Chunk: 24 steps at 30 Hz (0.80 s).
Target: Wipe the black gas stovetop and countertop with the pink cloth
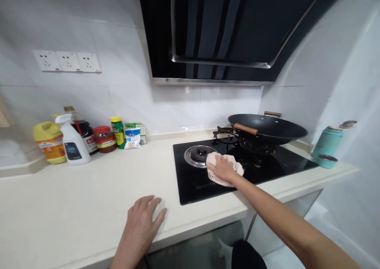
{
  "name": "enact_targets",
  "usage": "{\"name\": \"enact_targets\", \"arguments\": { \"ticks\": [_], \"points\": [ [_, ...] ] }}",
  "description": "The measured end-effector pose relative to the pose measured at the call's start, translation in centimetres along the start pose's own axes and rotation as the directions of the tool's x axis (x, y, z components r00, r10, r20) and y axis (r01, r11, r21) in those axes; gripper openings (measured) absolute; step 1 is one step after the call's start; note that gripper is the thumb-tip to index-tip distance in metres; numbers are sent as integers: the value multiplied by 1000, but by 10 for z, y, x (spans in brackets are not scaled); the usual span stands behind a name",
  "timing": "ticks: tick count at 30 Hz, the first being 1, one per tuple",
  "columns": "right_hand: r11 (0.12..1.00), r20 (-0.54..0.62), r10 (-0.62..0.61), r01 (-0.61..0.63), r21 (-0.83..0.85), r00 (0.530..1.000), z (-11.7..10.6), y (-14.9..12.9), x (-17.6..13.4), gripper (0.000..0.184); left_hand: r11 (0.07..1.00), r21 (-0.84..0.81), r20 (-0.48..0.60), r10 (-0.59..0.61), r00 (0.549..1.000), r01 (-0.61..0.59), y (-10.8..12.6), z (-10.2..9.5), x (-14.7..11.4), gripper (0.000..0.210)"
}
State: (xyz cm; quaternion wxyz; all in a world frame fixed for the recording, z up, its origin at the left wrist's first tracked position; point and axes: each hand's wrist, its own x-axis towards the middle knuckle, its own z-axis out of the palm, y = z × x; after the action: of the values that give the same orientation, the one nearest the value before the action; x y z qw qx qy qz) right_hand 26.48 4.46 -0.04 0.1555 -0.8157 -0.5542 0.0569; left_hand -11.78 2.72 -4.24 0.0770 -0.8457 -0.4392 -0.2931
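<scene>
- Right hand: yours, palm down on the cloth, fingers extended across it; whether they pinch the fabric, you cannot tell.
- Left hand: yours, released, fingers loosely spread, over the counter near its front edge; contact with the surface cannot be told.
- Cloth: one, pale pinkish-white, soft, crumpled into folds, edges rounded and uneven; found under your right hand, on the cooktop, at the right side of the left burner.
- Cooktop: black glossy glass, straight-edged; its front edge runs just short of the cloth, with a strip of counter between it and you. Its left edge stands to the right of your left hand.
- Room leftward: a broad pale stretch of counter reaches from your left hand back to the bottles.
- Wok: black, two wooden handles, over the right of the cooktop; the nearer handle limits your reach behind the cloth.
- Pan support: dark metal, at the cooktop's rear, left of the wok.
- Against the wall, left: spray bottle, white; yellow jug; red-lidded jar.
- Far right: turquoise canister.
- Overhead: black range hood.
</scene>
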Motion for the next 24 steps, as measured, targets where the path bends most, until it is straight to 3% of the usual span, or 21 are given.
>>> {"name": "enact_targets", "arguments": {
  "ticks": [2,4,7,11,13,14,16,18,21,24],
  "points": [
    [993,45,-113,111,28,993,2,-22,-28,84,1000,1,13,0,1000,0,0,-1,1,34],
    [951,95,-305,297,89,948,6,-49,-55,82,1000,1,16,-1,1000,1,-1,0,1,34],
    [798,125,-596,568,201,793,11,-91,-84,69,1000,-5,-8,5,1000,-5,-5,2,2,34],
    [589,127,-807,768,252,577,12,-120,-97,60,1000,-17,-32,17,999,-18,-14,8,3,35],
    [523,104,-850,803,287,517,9,-115,-94,58,999,-24,-53,26,998,-27,-18,11,3,36],
    [512,86,-855,806,297,512,7,-108,-91,57,999,-26,-61,28,998,-30,-19,12,3,36],
    [554,53,-825,787,272,562,2,-88,-84,53,999,-27,-64,29,998,-30,-21,13,4,37],
    [691,20,-716,705,157,698,-2,-63,-75,46,999,-23,-50,27,998,-28,-21,12,4,37],
    [896,-40,-439,434,-91,898,-11,-25,-57,42,1000,-10,-22,18,1000,-18,-20,11,4,39],
    [945,-69,-261,240,-223,963,-23,5,-30,40,1000,-1,-3,8,1000,-8,-19,10,4,41]
  ]
}}
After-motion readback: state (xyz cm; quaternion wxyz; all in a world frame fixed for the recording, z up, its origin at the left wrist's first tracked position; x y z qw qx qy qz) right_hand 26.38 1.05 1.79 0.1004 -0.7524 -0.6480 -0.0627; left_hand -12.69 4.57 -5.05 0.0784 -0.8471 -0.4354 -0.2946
